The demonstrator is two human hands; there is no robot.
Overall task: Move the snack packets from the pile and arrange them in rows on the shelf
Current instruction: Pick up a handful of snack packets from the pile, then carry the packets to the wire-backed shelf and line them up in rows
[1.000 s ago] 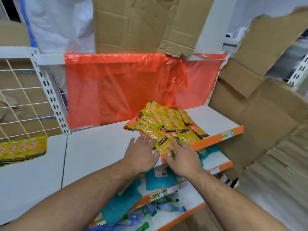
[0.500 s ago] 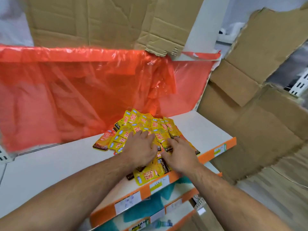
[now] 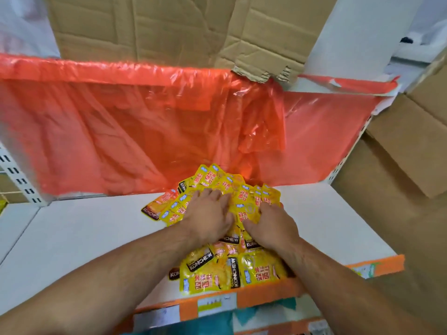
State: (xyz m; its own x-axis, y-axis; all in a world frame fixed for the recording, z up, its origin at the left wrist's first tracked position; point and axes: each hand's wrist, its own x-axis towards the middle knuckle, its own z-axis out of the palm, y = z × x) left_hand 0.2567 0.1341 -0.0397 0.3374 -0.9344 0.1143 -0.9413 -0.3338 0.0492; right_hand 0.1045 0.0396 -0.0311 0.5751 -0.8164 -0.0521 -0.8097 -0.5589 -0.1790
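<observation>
The packets (image 3: pixel 256 269) are lying piled on the shelf (image 3: pixel 84 238) (orange plastic (image 3: pixel 121 131) is hanging behind), the left hand (image 3: pixel 208 213) is pressing flat on them and the right hand (image 3: pixel 271 226) is curling its fingers around some.

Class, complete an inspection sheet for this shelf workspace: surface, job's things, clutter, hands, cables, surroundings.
Surface: white shelf, orange front edge.
Job's things: snack packets, yellow, heaped in a loose pile reaching the front edge; no rows visible.
Clutter: nothing seen.
Hands: left hand lies flat on the pile; right hand curls its fingers into packets.
Cables: nothing seen.
Surroundings: orange plastic sheet behind; cardboard above and right; teal packs on lower shelf.
</observation>
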